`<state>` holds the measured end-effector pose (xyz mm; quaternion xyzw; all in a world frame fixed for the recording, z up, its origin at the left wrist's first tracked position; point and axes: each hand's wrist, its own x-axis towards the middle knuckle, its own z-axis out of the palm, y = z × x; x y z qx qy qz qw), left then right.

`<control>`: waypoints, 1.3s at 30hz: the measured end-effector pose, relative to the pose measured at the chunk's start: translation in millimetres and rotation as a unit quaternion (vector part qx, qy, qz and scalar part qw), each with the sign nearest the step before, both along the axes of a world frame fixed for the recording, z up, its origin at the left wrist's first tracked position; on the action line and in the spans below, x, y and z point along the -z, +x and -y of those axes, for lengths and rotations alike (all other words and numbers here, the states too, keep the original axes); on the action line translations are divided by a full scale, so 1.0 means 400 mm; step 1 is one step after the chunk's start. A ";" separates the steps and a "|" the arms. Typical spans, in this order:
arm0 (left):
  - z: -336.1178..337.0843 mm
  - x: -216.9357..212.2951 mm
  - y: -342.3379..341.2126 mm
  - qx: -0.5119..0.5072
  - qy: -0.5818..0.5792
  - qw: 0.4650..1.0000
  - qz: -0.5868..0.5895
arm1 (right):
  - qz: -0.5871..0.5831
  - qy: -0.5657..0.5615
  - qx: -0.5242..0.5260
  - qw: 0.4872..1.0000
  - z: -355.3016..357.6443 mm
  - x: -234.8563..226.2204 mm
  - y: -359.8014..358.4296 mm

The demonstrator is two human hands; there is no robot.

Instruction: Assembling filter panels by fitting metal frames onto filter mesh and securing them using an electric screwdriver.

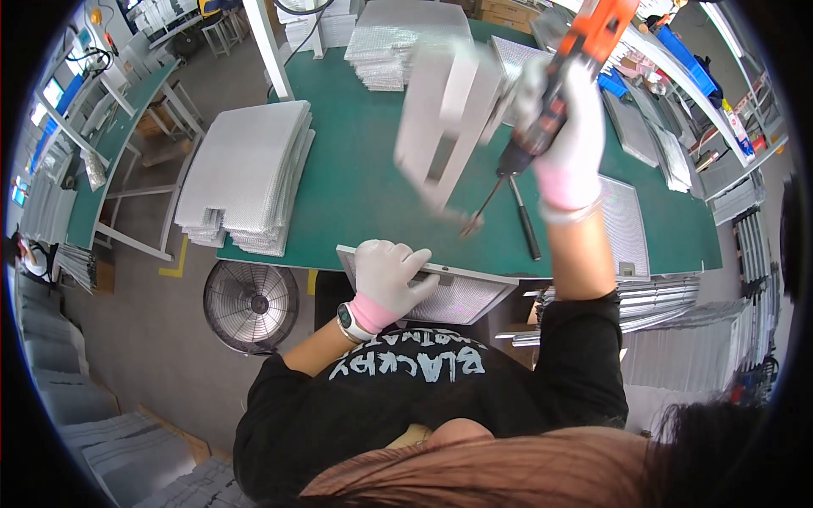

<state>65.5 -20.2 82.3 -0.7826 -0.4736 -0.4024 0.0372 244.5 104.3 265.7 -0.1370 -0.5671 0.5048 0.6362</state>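
Note:
My left hand (385, 275), in a white glove with a pink cuff, grips the frame of a metal mesh panel (461, 298), tilted at the table's near edge. Raised over the right side, my gloved right hand (576, 127) is closed around an orange and black power drill (542, 114). Its long thin bit (484, 207) slants down toward the tabletop; hand and drill are motion-blurred. Left of the drill is a smeared pale metal piece (453, 127) with a slot; what supports it cannot be told. A black-handled tool (527, 224) lies below the drill.
The green table (356, 169) bears stacked mesh panels at left (246, 161) and at the back (406, 34). Another mesh panel (622, 224) lies right of my forearm. A floor fan (251, 306) stands below the left edge. Metal strips (660, 300) jut out at lower right.

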 end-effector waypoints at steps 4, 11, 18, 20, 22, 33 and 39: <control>-0.025 -0.028 -0.023 0.017 -0.038 0.999 -0.034 | 0.159 0.119 0.264 0.944 -0.098 -0.131 0.119; -0.234 -0.174 -0.042 0.038 0.025 0.993 -0.113 | 0.334 0.262 0.448 0.787 -0.053 -0.232 0.179; -0.365 -0.265 0.064 0.071 0.024 0.970 -0.231 | 0.584 0.390 0.363 0.612 0.021 -0.004 0.179; -0.356 -0.292 0.104 0.101 0.012 0.964 -0.247 | 0.658 0.172 0.198 0.706 0.058 0.075 0.204; -0.351 -0.288 0.129 0.128 0.014 0.963 -0.236 | 0.667 0.153 0.123 0.719 0.066 0.142 0.225; -0.223 0.001 -0.189 0.249 -0.251 0.802 0.481 | 0.282 -0.211 0.212 0.912 0.265 0.519 0.603; -0.107 0.006 -0.021 0.357 -0.382 0.638 0.565 | 0.170 -0.222 0.246 0.928 0.278 0.704 0.579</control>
